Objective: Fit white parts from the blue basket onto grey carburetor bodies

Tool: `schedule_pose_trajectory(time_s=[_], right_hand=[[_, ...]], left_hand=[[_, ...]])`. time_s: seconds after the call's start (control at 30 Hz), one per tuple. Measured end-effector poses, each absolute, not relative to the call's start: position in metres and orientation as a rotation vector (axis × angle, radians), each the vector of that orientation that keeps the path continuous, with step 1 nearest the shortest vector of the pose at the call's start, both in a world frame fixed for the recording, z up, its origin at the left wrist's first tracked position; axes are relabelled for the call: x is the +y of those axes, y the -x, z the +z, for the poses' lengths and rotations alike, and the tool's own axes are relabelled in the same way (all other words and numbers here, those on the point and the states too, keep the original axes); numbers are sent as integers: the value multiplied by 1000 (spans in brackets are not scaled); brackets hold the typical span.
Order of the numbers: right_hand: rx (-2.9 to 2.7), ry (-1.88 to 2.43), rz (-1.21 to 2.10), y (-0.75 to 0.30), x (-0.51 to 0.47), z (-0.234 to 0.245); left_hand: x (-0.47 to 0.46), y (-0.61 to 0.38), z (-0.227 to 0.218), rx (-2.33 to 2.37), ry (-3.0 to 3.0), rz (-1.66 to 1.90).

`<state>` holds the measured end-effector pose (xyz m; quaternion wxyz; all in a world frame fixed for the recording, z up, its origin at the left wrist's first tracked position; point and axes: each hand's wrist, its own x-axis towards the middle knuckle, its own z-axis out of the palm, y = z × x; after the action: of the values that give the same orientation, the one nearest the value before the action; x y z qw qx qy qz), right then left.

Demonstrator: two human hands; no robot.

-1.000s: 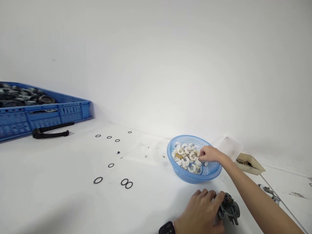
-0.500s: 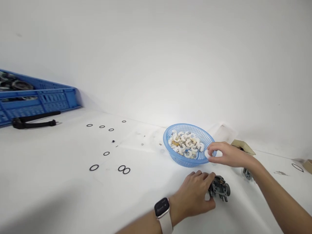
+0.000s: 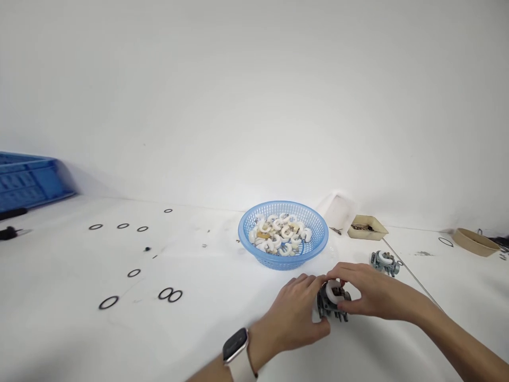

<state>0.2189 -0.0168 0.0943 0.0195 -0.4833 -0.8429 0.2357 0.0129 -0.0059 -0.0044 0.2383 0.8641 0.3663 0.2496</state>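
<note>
A small grey metal part (image 3: 333, 307) stands on the white table in front of me. My left hand (image 3: 293, 314), a watch on its wrist, is closed round the part's left side. My right hand (image 3: 368, 292) comes in from the right and its fingers pinch a white curved plastic piece (image 3: 333, 289) that sits on top of the grey part. Just behind, a blue plastic basket (image 3: 283, 260) holds several more white curved pieces (image 3: 278, 233).
A second grey part topped with a white piece (image 3: 384, 261) lies to the right. Small tan boxes (image 3: 366, 227) and a tan dish (image 3: 474, 241) stand at the back right. Black rubber rings (image 3: 170, 294) are scattered on the left, near a blue crate (image 3: 27, 180).
My right hand left the basket with a white piece and brought it down onto the grey part. My left hand stayed on the part. The view swung to the right.
</note>
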Motion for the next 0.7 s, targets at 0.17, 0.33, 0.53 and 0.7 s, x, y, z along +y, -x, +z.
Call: schedule_pose_trajectory(time_s=[0.17, 0.33, 0.53, 0.7], right_hand=[[-2628, 1426, 776, -220, -11, 84], [-2608, 1562, 859, -236, -4, 96], [-2454, 1818, 429, -276, 66, 93], [-2443, 1959, 199, -282, 136, 62]], left_hand=[[-11, -15, -2, 1017, -2276, 768], [-8, -17, -6, 1013, -2257, 838], [-8, -20, -9, 1014, -2262, 875], [-10, -20, -9, 1037, -2258, 873]])
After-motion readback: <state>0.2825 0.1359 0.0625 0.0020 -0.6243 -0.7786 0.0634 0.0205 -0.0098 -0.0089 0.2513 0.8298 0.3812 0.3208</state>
